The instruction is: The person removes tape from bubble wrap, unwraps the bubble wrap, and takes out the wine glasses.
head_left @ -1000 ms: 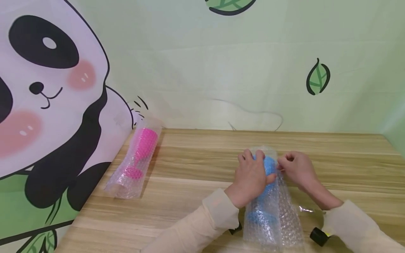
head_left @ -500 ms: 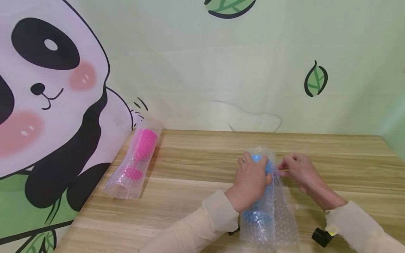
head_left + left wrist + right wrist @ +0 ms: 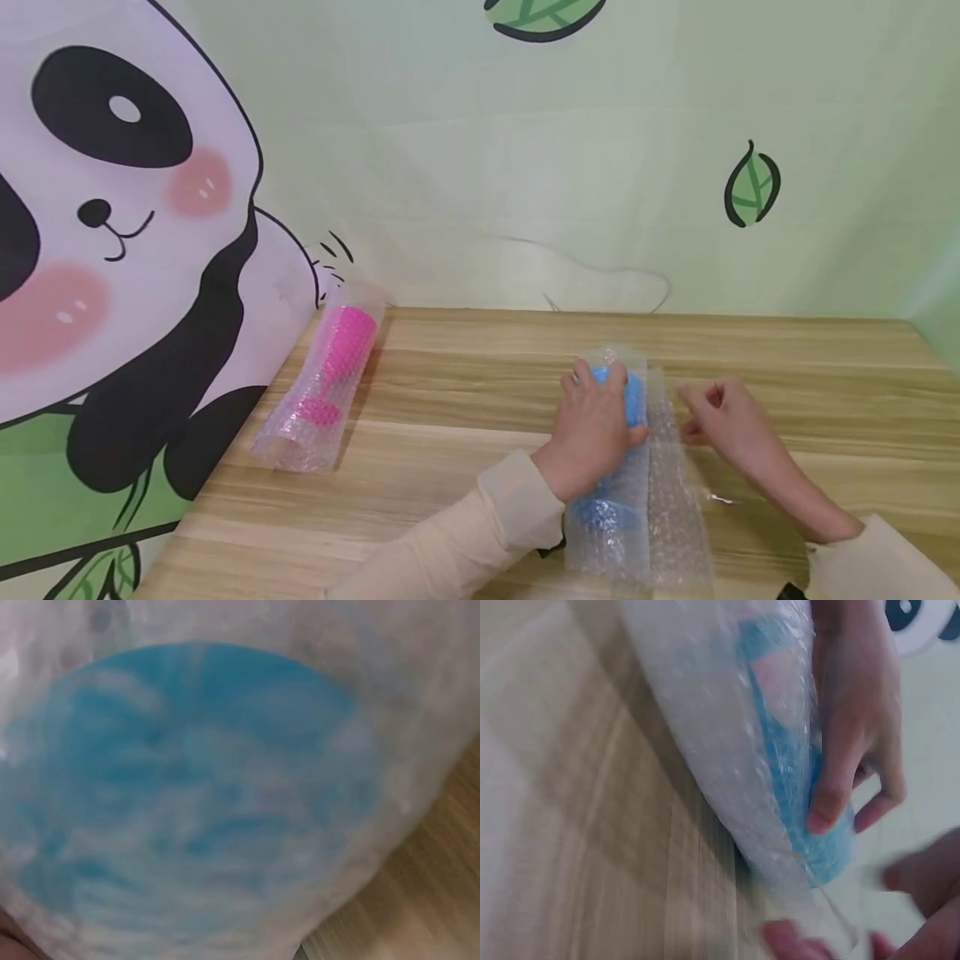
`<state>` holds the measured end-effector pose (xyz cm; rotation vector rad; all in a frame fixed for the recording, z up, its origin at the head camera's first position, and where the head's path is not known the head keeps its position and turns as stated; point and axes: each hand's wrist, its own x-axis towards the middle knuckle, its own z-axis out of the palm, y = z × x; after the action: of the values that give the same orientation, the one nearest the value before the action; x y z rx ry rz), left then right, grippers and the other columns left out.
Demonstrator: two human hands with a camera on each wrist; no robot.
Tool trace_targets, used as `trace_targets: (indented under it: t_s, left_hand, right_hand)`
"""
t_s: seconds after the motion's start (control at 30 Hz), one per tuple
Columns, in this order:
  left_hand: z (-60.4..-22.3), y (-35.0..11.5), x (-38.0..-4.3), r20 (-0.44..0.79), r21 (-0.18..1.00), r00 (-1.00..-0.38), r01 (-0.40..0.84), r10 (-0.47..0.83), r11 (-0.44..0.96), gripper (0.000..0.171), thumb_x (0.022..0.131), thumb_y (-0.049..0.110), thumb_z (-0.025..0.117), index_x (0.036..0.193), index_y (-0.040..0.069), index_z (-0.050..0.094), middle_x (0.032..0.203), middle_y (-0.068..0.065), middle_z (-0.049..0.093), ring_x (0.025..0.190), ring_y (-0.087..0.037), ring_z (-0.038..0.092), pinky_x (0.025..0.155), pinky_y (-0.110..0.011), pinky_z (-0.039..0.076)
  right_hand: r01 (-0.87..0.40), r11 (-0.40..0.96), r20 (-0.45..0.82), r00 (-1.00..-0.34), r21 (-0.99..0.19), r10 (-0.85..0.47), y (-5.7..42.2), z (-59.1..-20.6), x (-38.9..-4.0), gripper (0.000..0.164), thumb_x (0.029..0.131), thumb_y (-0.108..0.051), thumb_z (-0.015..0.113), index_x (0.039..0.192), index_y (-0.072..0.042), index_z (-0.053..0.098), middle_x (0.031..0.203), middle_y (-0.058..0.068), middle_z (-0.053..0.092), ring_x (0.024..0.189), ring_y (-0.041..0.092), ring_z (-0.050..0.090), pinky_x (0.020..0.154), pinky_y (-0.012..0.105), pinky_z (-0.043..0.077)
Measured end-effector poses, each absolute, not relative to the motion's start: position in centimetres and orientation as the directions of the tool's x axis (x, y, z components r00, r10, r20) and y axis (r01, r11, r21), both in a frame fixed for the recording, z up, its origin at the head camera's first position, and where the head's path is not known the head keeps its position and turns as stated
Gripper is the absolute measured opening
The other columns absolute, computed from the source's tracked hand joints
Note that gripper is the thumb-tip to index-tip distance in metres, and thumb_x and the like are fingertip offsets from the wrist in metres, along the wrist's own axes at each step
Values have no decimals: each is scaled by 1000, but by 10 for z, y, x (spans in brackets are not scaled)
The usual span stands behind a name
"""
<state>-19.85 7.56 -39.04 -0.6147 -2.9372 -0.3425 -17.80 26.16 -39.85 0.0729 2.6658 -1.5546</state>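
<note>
My left hand (image 3: 592, 421) grips the upper part of a blue goblet-shaped thing (image 3: 636, 398), rolled in clear bubble wrap (image 3: 678, 508) and lying on the table. In the right wrist view its thumb and fingers curl round the wrapped goblet (image 3: 780, 765). Blue fills the left wrist view through the wrap (image 3: 202, 787). Beside the roll's right edge, my right hand (image 3: 738, 425) hovers just off the wrap. Its fingers are bent, thumb and fingertips apart, and blurred in the right wrist view. A thin clear edge (image 3: 836, 911) runs near those fingertips; whether they touch it is unclear.
A pink goblet-shaped thing (image 3: 351, 337) in its own bubble wrap lies at the left of the wooden table (image 3: 450, 467). Behind the table rises a green backdrop (image 3: 450, 167) printed with a panda. A small shiny clear strip (image 3: 720, 498) shows right of the roll.
My right hand has moved off the wrap's edge toward the right, its fingertips coming apart. The loose wrap flap has settled beside the roll. My left hand has kept its grip.
</note>
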Motion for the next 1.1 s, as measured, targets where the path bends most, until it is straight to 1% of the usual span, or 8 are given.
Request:
trace_targets:
  t_s: [0.1, 0.23, 0.37, 0.47, 0.63, 0.8, 0.9, 1.1]
  left_hand:
    - [-391, 77, -198, 172, 176, -908, 411, 383, 895, 53, 87, 54, 80, 107, 14, 50, 98, -13, 47, 80, -21, 47, 48, -20, 38]
    - [-390, 77, -199, 158, 145, -916, 390, 368, 909, 55, 86, 57, 79, 106, 15, 50, 98, -12, 48, 82, -22, 50, 52, -23, 41]
    - [-389, 74, -201, 135, 105, -920, 382, 368, 918, 56, 86, 63, 75, 109, 18, 51, 102, -9, 49, 90, -22, 49, 69, -28, 42]
    - [-388, 71, -203, 133, 143, -913, 404, 387, 904, 56, 87, 60, 76, 114, 17, 51, 112, -9, 47, 98, -21, 44, 75, -28, 42]
    - [-383, 68, -206, 101, 251, -917, 398, 385, 882, 57, 90, 51, 78, 124, 13, 51, 125, -10, 44, 104, -21, 42, 68, -29, 47]
    - [-377, 64, -205, 45, 269, -916, 395, 398, 879, 49, 95, 44, 74, 138, 26, 59, 124, -11, 49, 102, -24, 45, 64, -30, 47]
    - [-375, 62, -203, 38, 239, -906, 417, 421, 877, 39, 99, 41, 69, 136, 29, 65, 122, -14, 50, 100, -25, 45, 62, -28, 46]
    - [-379, 57, -200, 80, 241, -902, 430, 424, 870, 36, 100, 43, 68, 128, 20, 66, 114, -17, 49, 95, -26, 45, 55, -25, 42]
  right_hand:
    - [-39, 619, -54, -990, -784, -130, 261, -404, -167, 23, 99, -6, 65, 83, -1, 49, 67, 5, 58, 57, 19, 66, 52, 28, 54]
    - [-161, 626, -29, -959, -763, -283, 256, -411, -161, 12, 88, 12, 61, 92, 2, 56, 69, 1, 55, 55, 13, 54, 48, 26, 48]
    - [-241, 645, 24, -945, -725, -326, 254, -413, -161, 29, 87, 14, 59, 114, 3, 63, 72, -1, 54, 58, 10, 49, 49, 25, 45]
    - [-286, 666, 49, -935, -689, -351, 256, -413, -160, 43, 89, 13, 60, 131, 2, 60, 74, -2, 54, 62, 9, 48, 52, 26, 45]
    - [-340, 643, 50, -904, -686, -425, 261, -410, -161, 55, 91, 15, 56, 145, 1, 53, 79, -1, 53, 64, 7, 46, 54, 25, 45]
    - [-354, 609, 8, -869, -710, -495, 264, -404, -165, 61, 93, 17, 49, 151, 0, 46, 77, -2, 47, 59, 5, 43, 51, 24, 43]
    - [-363, 593, 3, -854, -719, -520, 263, -403, -167, 63, 92, 19, 47, 152, 0, 45, 76, -2, 47, 58, 4, 41, 51, 23, 41]
    - [-381, 601, 18, -854, -702, -520, 261, -403, -168, 63, 91, 18, 51, 151, 1, 46, 79, -2, 51, 63, 5, 44, 54, 24, 44]
